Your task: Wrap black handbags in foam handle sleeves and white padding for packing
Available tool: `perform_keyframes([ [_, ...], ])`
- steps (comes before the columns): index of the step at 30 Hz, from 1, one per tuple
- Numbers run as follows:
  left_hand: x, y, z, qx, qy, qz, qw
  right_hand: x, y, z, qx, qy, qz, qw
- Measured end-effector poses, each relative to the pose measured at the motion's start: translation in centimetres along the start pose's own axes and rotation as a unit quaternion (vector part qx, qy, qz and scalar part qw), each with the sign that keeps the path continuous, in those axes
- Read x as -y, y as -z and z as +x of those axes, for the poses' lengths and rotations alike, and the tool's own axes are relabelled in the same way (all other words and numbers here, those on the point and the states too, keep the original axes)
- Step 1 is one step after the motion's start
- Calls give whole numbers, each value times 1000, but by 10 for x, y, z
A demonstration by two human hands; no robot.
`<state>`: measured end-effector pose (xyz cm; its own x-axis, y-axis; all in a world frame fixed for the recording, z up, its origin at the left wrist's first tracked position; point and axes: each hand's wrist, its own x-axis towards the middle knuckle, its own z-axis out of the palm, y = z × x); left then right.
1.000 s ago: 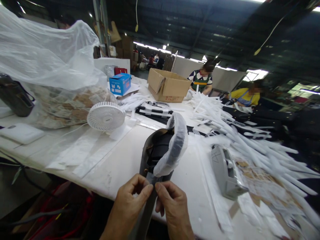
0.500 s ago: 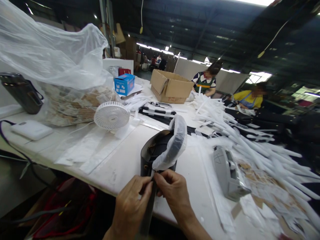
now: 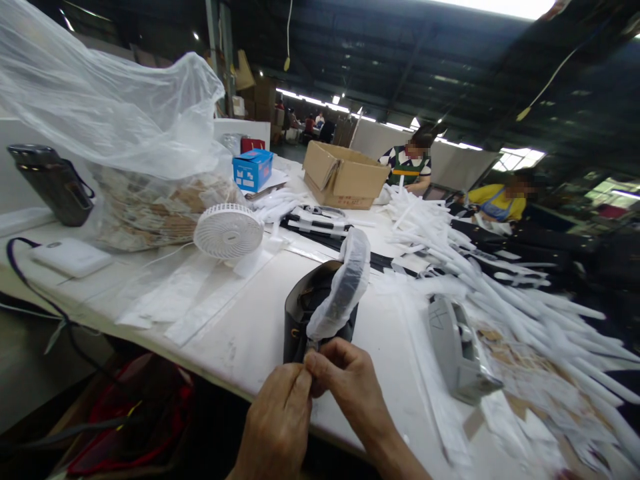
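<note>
1. Left hand (image 3: 280, 417) has rolled over, its back now showing, just below the black bag (image 3: 310, 303) on the surface (image 3: 235, 340).
2. Right hand (image 3: 345, 373) pinches the plastic-wrapped handle's (image 3: 345, 297) lower end.
3. Left fingers curl inward; their grip is hidden, so I cannot tell.
4. Carton (image 3: 345, 177) print is unreadable.

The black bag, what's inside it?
Something dark shows inside the open bag, but it's too dim to name. The white-wrapped strap arches across the opening, hiding part of it, and the bottom can't be seen.
</note>
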<state>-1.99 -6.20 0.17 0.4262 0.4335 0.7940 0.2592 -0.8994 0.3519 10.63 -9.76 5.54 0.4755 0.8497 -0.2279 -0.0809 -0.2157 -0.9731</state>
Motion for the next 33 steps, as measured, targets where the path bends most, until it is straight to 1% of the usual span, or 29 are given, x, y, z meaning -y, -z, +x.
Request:
perform_keyframes([
  [3,0,-1,-4,16,-17,12,1000,2,-1,3,-12,-22,-5,1000],
  [5,0,1,-5,27,-6,-12,1000,3,-2,5,-23,-25,-7,999],
  [7,0,4,-8,29,57,-50,997,4,-2,6,-33,-22,-11,999],
  [10,0,8,-16,36,178,-91,979,3,-2,6,-47,-6,-29,998],
  [11,0,9,-19,48,194,-101,975,2,-2,6,-51,2,-34,998],
  [12,0,9,-23,63,191,-111,973,0,-2,6,-53,10,-37,998],
  [14,0,7,-29,83,156,-116,977,-3,-3,6,-58,23,-34,997],
  [18,-1,8,-39,86,40,-71,993,-8,-4,7,-61,26,-12,998],
  [19,-2,10,-40,94,4,-77,993,-9,-3,7,-58,22,-4,998],
  [20,-3,13,-40,97,-19,-97,990,-9,-2,8,-53,14,5,998],
  [21,-3,16,-39,90,-17,-125,988,-9,-1,8,-47,5,14,999],
  [22,-4,20,-36,73,18,-154,985,-8,0,9,-40,-4,23,999],
  [23,-3,24,-32,51,87,-181,978,-8,1,9,-31,-12,30,999],
  [24,-2,28,-26,37,178,-209,961,-7,2,9,-23,-17,36,999],
  [25,-1,30,-19,34,279,-241,929,-7,3,8,-17,-17,38,999],
  [26,0,31,-11,58,366,-290,882,-7,3,8,-14,-13,35,999],
  [27,0,29,-3,95,433,-357,822,-7,3,7,-14,-6,29,999],
  [28,0,26,5,130,479,-432,753,-7,3,6,-16,0,22,1000],
  [29,-2,22,11,152,509,-504,681,-6,4,5,-18,4,14,1000],
  [30,-4,17,16,159,531,-558,618,-6,4,4,-18,6,8,1000],
  [31,-7,11,20,155,548,-592,570,-5,5,3,-14,7,2,1000],
  [32,-10,5,22,147,563,-607,541,-5,5,3,-11,8,-2,1000],
  [33,-12,1,23,137,576,-607,530,-4,6,2,-8,11,-6,1000],
])
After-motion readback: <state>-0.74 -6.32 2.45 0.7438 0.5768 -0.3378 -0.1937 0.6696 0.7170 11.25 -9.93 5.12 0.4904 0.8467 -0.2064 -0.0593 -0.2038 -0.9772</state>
